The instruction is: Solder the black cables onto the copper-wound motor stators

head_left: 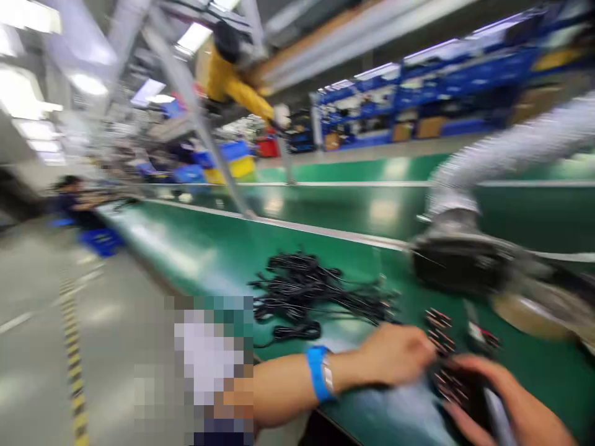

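Note:
My left hand (400, 354), with a blue wristband (318, 373), hovers low over the green bench with its fingers curled together. Motion blur hides whatever may be pinched in it. At the lower right, my right hand (525, 402) is closed around a dark object with a pale edge (497, 415); its kind is not clear. Beside the fingers of both hands lie small black parts with coppery tips (439, 331), in a cluster. Left of them, a heap of bundled black cables (302, 285) rests on the bench, one coil lying nearest the front edge.
A flexible silver duct (458, 173) ends in a dark hood (458, 263) behind my right hand. Near it lies a small red-and-white item (481, 334). A metal rail (325, 232) runs along the green bench (209, 248). A person (72, 198) is farther down the line.

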`<move>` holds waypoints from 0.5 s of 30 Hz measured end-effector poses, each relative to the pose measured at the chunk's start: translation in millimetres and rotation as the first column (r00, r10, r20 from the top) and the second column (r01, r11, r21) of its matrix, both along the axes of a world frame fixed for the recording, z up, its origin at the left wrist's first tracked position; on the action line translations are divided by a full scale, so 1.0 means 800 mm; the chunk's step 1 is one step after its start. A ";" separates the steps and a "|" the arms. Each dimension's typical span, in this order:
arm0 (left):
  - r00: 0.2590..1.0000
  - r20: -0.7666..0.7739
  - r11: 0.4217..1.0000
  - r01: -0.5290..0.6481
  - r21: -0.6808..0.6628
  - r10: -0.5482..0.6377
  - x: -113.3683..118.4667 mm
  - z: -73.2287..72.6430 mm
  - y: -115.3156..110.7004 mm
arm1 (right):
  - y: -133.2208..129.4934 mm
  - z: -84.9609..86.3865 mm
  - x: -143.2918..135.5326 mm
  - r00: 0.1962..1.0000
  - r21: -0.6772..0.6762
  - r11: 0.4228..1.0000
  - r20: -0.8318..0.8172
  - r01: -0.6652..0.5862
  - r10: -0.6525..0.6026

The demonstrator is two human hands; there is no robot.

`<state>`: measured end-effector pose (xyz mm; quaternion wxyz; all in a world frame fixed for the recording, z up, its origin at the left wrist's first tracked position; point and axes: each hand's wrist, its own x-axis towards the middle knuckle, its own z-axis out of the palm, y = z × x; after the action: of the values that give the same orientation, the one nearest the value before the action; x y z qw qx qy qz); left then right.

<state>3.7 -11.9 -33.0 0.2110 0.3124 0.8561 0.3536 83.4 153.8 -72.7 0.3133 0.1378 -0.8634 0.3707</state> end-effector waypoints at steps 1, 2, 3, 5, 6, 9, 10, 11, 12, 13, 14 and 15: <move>1.000 0.029 0.999 0.010 0.038 -0.011 -0.002 0.007 -0.002 | 0.007 0.003 0.018 0.996 0.044 0.999 0.081 0.027 -0.030; 0.996 0.065 0.997 0.049 0.064 -0.053 -0.008 0.011 -0.004 | 0.013 0.008 0.030 0.984 0.075 0.997 0.178 0.007 -0.021; 0.991 0.098 0.993 0.083 0.086 -0.091 -0.016 0.012 -0.004 | 0.017 0.012 0.036 0.976 0.073 0.997 0.219 -0.008 -0.008; 0.978 0.155 0.986 0.120 0.117 -0.137 -0.027 0.010 -0.003 | 0.023 0.020 0.037 0.969 0.060 0.998 0.243 0.015 -0.029; 0.973 0.180 0.983 0.123 0.134 -0.147 -0.029 0.009 -0.004 | 0.025 0.022 0.036 0.966 0.057 0.998 0.254 0.033 -0.046; 0.966 0.205 0.980 0.128 0.155 -0.159 -0.023 0.008 -0.007 | 0.021 0.025 0.034 0.961 0.058 0.997 0.268 0.057 -0.071; 0.967 0.197 0.980 0.131 0.148 -0.159 -0.021 0.009 -0.007 | 0.018 0.024 0.034 0.961 0.062 0.997 0.269 0.055 -0.069; 0.969 0.188 0.982 0.135 0.133 -0.158 -0.020 0.009 -0.007 | 0.015 0.022 0.034 0.960 0.070 0.996 0.269 0.054 -0.071; 0.971 0.183 0.984 0.135 0.117 -0.155 -0.019 0.010 -0.007 | 0.012 0.019 0.034 0.960 0.081 0.995 0.270 0.055 -0.075; 0.971 0.186 0.986 0.131 0.102 -0.149 -0.020 0.011 -0.006 | 0.009 0.017 0.034 0.960 0.093 0.994 0.270 0.055 -0.078; 0.970 0.195 0.988 0.129 0.087 -0.144 -0.021 0.012 -0.005 | 0.006 0.014 0.033 0.960 0.103 0.993 0.270 0.053 -0.079; 0.968 0.205 0.989 0.131 0.070 -0.143 -0.022 0.013 -0.004 | 0.004 0.013 0.032 0.960 0.107 0.993 0.270 0.046 -0.074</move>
<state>-13.7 -14.8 -22.3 0.3149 0.3375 0.7953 0.3929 108.8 156.8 -62.5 0.1947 0.0743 -0.9196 0.3331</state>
